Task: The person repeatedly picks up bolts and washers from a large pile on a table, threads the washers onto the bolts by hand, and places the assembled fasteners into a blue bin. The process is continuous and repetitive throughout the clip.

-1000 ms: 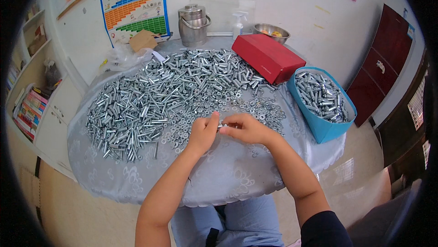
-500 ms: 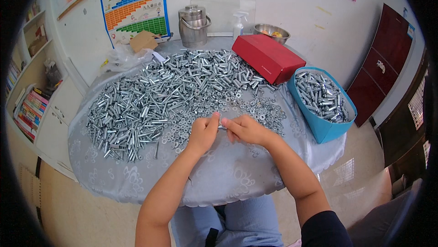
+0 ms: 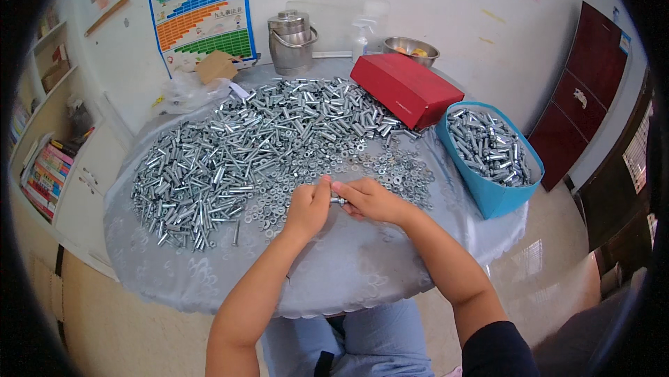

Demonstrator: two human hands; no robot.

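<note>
In front of me over the table, both hands meet at a small metal bolt point(image 3: 337, 200). My left hand point(image 3: 307, 204) is closed round one end of it, thumb upward. My right hand point(image 3: 373, 201) pinches the other end between thumb and fingers. Only a short shiny stretch shows between the hands; the fingers hide the rest, so any part fitted on it cannot be made out. Just beyond my hands lie loose washers and nuts point(image 3: 401, 173). A large heap of silvery bolts and metal sleeves point(image 3: 209, 161) spreads to the left and back.
At the right edge of the table stands a blue fabric bin point(image 3: 495, 199) filled with bolts. A red box point(image 3: 404, 88) lies beside it. Farther back are a steel pot point(image 3: 291, 46), a spray bottle point(image 3: 359, 44), a metal bowl point(image 3: 421, 56) and a plastic bag point(image 3: 188, 91).
My two hands have drawn slightly closer around the bolt, and my right thumb has shifted a little left. The whole view has tilted slightly.
</note>
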